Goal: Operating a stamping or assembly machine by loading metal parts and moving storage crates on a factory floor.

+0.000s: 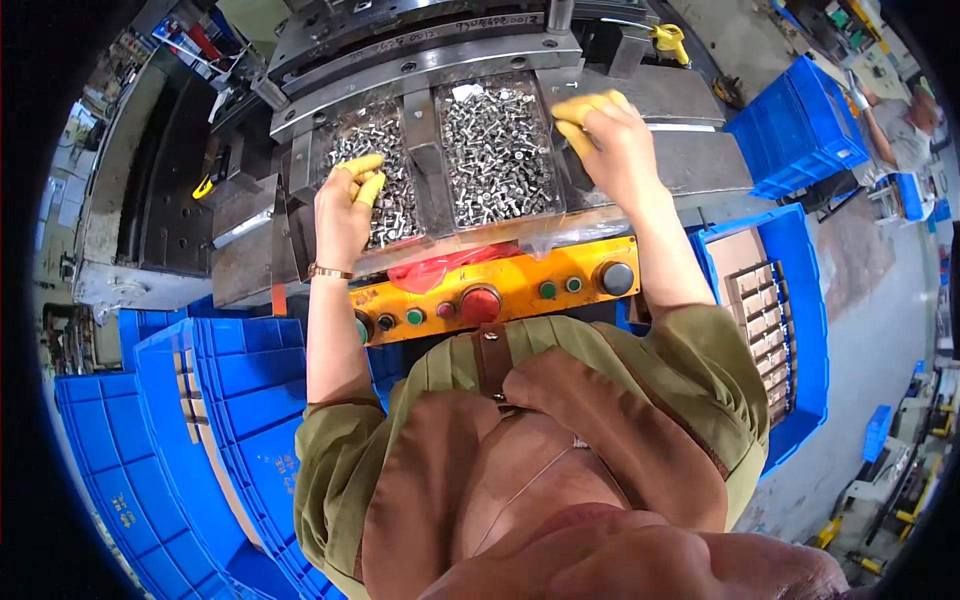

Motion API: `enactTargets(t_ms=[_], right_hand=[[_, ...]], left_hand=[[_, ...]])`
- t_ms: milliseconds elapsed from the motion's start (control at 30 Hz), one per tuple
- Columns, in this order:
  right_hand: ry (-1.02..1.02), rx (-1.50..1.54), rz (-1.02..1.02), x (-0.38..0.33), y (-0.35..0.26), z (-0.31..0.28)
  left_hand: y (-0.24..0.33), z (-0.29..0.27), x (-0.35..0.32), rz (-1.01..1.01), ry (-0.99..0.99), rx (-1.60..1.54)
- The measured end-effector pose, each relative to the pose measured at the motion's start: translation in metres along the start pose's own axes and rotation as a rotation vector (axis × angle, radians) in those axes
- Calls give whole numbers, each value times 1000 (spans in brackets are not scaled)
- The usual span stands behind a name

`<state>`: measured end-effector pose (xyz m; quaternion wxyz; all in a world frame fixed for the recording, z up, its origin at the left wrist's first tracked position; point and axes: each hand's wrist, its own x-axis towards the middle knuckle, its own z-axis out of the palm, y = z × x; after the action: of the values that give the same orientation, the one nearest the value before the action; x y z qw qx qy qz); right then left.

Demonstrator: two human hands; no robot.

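Two clear trays of small metal headed pins, like rivets or screws, stand side by side at the front of a metal press (430, 65). My left hand (345, 215), with yellow covers on its fingertips, is over the left pile of pins (395, 215). Its thumb and fingers are curled together, and what they hold, if anything, is too small to make out. To the right of the other pile of pins (500, 160), my right hand (618, 150) is raised over the press bed. Yellow covers sit on its pinched fingers too; nothing between the tips can be made out.
A yellow control panel (520, 285) with a large red button (480, 303) lies between my forearms. Blue crates stand left (240, 370) and right (800, 125). Another crate (815, 330) holds stacked parts. A person (905, 135) is at the far right.
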<state>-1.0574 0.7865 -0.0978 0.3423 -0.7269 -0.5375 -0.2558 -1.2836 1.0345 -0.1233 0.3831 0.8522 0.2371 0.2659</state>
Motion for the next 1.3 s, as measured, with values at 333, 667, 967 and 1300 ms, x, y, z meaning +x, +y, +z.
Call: enactTargets(t_ms=[333,667,967,1300], right_hand=[[-552,-274,-191,49,-9,39],[-595,-238,-148,41,-9,44],[-615,322,-14,88,-9,42],[-28,230,120,237,34,91]], left_hand=[[-12,1,-13,-191,123,-1063],[-19,1,-11,-135,24,-1291],[-14,-5,-14,-127,68,-1359],[-13,1,-15,-130,83,-1118]])
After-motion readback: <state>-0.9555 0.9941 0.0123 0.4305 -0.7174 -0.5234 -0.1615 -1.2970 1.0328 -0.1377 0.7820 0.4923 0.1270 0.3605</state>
